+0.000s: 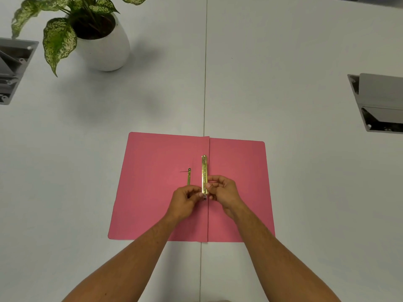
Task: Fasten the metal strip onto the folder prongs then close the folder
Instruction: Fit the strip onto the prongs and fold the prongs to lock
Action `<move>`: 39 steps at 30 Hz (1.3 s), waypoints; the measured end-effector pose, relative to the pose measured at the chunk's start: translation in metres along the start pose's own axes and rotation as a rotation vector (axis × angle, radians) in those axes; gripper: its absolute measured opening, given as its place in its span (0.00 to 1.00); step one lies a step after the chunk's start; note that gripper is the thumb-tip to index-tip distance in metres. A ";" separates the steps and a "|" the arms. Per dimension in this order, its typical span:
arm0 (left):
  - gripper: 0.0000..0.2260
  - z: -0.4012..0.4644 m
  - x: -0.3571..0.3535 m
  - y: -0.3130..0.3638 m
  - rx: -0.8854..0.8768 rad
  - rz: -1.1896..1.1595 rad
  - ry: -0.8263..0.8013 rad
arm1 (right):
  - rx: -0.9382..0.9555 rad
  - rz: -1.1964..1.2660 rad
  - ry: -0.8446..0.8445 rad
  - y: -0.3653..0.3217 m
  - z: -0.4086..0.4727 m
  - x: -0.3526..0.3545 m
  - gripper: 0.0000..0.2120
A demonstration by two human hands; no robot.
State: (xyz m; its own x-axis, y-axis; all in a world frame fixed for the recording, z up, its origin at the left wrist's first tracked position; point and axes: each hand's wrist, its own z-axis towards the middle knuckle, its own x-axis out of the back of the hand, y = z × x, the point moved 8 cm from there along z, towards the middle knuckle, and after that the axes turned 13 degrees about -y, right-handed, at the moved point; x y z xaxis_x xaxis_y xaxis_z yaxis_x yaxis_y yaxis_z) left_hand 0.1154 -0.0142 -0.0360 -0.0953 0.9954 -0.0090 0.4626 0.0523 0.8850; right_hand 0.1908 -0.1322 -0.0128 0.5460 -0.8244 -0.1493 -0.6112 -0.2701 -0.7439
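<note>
Two-handed grip (low) on metal strip

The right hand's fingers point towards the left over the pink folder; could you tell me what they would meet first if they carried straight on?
The gold metal strip that the right hand already pinches, then the left hand just beyond it. Depth is uncertain.

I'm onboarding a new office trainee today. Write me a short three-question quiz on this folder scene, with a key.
1. True or false: the pink folder lies closed.
2. Which hands hold the gold metal strip: A left, B right, C both?
3. Fill in: the potted plant stands at the table's far ____.

Key: 1 false, it lies open; 2 C, both pinch its near end; 3 left.
</note>
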 end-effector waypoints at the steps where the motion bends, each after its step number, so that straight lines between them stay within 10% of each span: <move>1: 0.05 0.000 0.002 -0.001 0.004 0.007 0.010 | -0.003 -0.002 -0.003 0.000 0.001 0.000 0.09; 39: 0.07 0.012 0.001 0.018 -0.034 0.271 0.055 | -0.016 -0.002 0.031 0.001 -0.003 0.006 0.09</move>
State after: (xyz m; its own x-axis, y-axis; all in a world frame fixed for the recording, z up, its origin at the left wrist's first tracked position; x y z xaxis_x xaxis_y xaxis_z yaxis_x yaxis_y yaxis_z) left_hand 0.1341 -0.0116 -0.0253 -0.0203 0.9667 0.2551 0.4480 -0.2193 0.8667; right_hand 0.1914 -0.1386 -0.0127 0.5295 -0.8388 -0.1271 -0.6190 -0.2796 -0.7340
